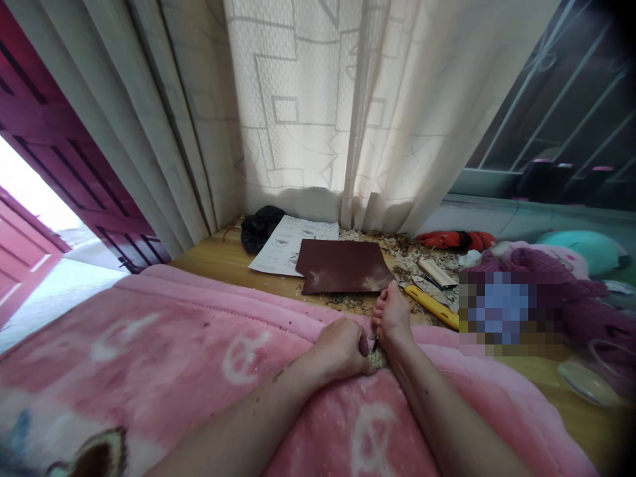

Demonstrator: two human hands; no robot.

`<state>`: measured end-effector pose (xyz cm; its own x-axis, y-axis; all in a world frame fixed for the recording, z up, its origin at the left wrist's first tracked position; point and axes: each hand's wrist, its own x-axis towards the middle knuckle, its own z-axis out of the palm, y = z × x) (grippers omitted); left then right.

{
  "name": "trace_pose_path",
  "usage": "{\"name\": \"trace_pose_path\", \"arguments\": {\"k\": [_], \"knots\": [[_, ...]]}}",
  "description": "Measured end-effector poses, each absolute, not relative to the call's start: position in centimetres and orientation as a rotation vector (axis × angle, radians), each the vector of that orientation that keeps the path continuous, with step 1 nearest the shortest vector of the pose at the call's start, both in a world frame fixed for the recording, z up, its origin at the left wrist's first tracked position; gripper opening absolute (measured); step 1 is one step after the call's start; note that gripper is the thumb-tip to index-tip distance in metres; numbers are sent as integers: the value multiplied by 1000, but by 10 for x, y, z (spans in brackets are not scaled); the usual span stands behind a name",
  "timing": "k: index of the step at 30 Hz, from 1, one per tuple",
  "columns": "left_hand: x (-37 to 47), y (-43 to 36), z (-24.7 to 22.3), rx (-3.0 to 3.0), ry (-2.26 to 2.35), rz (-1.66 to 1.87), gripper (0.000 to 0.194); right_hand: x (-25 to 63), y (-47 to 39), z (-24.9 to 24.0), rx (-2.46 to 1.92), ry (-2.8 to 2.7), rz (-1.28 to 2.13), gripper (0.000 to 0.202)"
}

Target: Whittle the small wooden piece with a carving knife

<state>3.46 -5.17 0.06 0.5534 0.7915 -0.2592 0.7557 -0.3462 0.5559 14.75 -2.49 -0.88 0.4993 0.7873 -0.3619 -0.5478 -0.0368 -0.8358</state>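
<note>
My left hand (345,344) is closed, thumb and fingers bent round a small pale, knobbly piece (378,359) low over the pink blanket (199,358). Only part of that piece shows, between my two wrists, and its kind is unclear. Close by on the right, my right hand (392,315) is raised in a fist with the fingers curled inward. Whatever it grips, if anything, is hidden. Just beyond it lies a dark brown sheet (342,265), its near right corner close to my knuckles. A yellow-handled tool (431,307) lies to the right of my right hand.
Printed white paper (298,242) lies partly beneath the brown sheet, beside a black bag (261,228). Brown scraps (412,255) litter the wooden surface (223,255). A beige-handled object (436,273), red item (457,240), purple knit cloth (536,265) and clear container (589,381) are right.
</note>
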Motion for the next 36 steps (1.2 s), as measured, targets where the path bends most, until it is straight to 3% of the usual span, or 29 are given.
{"name": "trace_pose_path", "arguments": {"k": [18, 36], "knots": [[35, -52, 2, 2183, 1148, 116, 10, 147, -26, -3, -629, -608, 1704, 37], [35, -54, 3, 2174, 1171, 146, 12, 154, -25, 0, -468, -633, 1946, 37]]}}
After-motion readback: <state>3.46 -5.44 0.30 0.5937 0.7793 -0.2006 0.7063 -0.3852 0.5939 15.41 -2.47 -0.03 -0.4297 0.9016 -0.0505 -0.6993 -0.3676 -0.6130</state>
